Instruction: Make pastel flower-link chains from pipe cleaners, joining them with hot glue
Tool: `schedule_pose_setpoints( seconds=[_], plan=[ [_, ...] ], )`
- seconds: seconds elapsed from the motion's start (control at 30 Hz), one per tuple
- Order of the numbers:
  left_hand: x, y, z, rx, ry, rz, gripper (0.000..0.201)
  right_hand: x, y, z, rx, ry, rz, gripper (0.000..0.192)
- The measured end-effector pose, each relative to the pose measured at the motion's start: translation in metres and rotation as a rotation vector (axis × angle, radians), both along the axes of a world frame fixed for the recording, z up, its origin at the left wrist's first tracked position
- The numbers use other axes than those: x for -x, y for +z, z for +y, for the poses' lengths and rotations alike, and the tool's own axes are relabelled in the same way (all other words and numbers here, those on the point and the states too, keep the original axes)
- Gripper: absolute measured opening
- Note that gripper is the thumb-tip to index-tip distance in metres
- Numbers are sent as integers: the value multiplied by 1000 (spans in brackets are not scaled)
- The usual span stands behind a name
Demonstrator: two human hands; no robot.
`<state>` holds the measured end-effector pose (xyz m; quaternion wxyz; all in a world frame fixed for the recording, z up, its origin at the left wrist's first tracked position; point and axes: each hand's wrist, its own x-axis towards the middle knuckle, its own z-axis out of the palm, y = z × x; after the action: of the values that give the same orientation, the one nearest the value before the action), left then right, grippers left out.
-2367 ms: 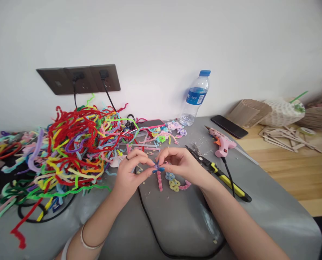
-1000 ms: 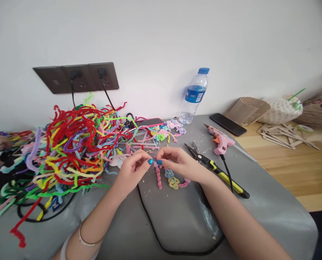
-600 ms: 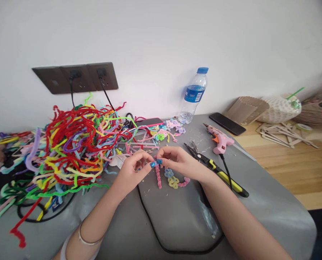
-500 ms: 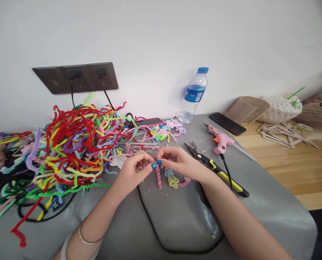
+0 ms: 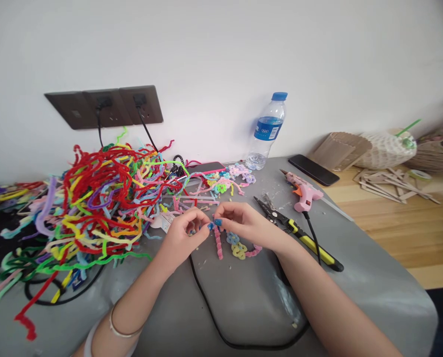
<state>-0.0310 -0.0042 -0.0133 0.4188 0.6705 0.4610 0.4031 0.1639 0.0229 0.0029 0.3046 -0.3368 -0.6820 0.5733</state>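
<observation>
Both hands meet over the grey desk (image 5: 243, 307). The left hand (image 5: 182, 237) and right hand (image 5: 243, 224) each pinch the top of a pink pipe-cleaner piece (image 5: 218, 244), thumb and fingertips clenched on its small blue twist; the rest hangs to the desk beside 2 finished loops (image 5: 238, 248). The grip is tiny, so the twist could slip free or unwind. The pliers (image 5: 295, 230) and glue gun (image 5: 303, 192) lie near the right wrist, where a sleeve-less forearm could knock them.
</observation>
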Motion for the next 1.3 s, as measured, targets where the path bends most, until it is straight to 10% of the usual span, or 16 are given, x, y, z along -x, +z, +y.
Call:
schedule_pose_setpoints(
  seconds=[0.97, 1.3],
  plan=[
    [6, 6, 2, 101, -220, 141, 7, -7, 2, 3, -28, 90, -145, 19],
    [9, 0, 3, 341, -248, 207, 14, -12, 4, 7, -64, -167, -13, 38]
  ],
)
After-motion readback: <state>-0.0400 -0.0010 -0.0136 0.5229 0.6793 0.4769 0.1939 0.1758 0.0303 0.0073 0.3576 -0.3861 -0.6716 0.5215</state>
